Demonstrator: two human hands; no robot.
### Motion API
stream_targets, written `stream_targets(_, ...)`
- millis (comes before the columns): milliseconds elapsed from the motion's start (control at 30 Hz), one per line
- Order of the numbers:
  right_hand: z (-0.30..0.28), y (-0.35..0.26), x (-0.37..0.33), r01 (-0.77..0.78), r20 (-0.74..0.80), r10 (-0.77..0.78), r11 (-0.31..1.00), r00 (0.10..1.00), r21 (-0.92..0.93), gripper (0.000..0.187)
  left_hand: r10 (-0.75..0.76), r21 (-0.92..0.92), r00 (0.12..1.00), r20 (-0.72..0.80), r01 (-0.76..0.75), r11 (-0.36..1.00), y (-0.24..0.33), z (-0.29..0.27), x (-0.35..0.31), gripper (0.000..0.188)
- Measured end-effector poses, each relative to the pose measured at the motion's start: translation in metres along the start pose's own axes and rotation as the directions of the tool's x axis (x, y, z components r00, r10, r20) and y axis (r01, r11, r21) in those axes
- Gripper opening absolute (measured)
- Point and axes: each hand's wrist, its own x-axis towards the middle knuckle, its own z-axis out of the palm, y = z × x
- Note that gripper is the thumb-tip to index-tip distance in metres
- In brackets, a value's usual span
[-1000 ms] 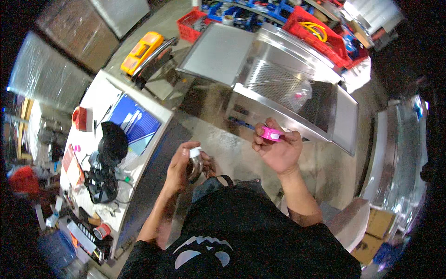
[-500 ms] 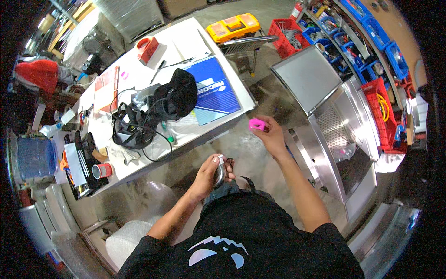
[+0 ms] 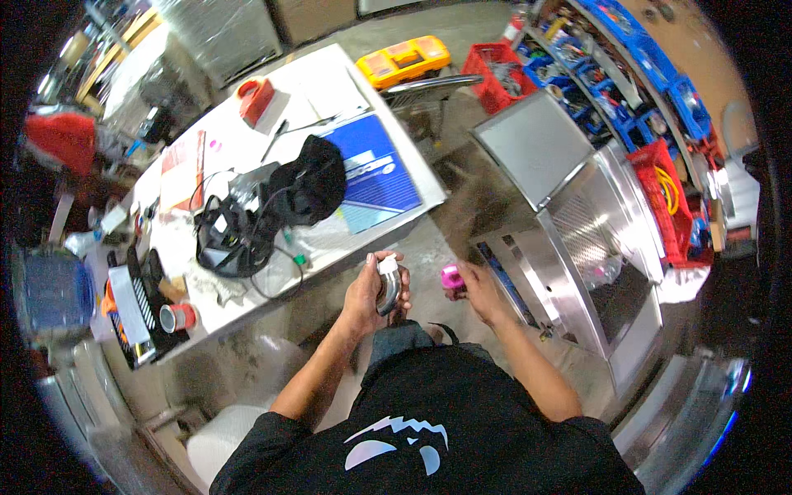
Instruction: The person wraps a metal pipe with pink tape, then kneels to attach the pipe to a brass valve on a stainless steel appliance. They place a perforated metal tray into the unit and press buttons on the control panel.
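My left hand (image 3: 361, 294), in front of my waist, is wrapped round a bent grey cable-like bundle (image 3: 390, 297) with a white piece at its top end. Fingers partly cover it, so its full shape is hidden. A short way to the right, my right hand (image 3: 482, 294) pinches a small bright pink roll (image 3: 450, 277) that looks like tape. The two hands are apart, at about the same height. Beyond my left hand lies the near edge of the white table (image 3: 330, 256); the stainless steel unit (image 3: 569, 285) is nearest my right hand.
On the table are a black cap (image 3: 322, 177), a black strapped bag (image 3: 227, 239) with cables, a blue printed pack (image 3: 384, 169) and a red tape dispenser (image 3: 256, 101). A yellow toolbox (image 3: 404, 62) stands behind it. Blue parts bins (image 3: 643, 33) line shelves at the far right.
My right hand has come down toward me with the pink roll, nearer my left hand. My left hand has risen slightly, and the grey bundle shows more. The view has shifted a little.
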Motion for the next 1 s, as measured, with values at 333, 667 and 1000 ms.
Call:
stream_targets(333, -0.138, 0.077, -0.142, 0.323, -0.519, 0.024, 0.757, 0.855, 0.568, 0.056, -0.314, 0.537, 0.921, 0.229, 0.149, 0.83, -0.061, 0.105, 0.059, 0.034)
stream_targets(667, -0.212, 0.078, -0.325, 0.829, -0.913, -0.161, 0.499, 0.375, 0.253, 0.029, -0.432, 0.843, 0.735, 0.523, -0.369, 0.392, -0.233, 0.247, 0.029, 0.041)
stream_targets(1000, -0.201, 0.098, -0.768, 0.455, -0.588, -0.01, 0.622, -0.809, -0.637, 0.026, -0.853, 0.935, 0.385, 0.351, -0.102, 0.339, -0.444, 0.317, -0.052, 0.042)
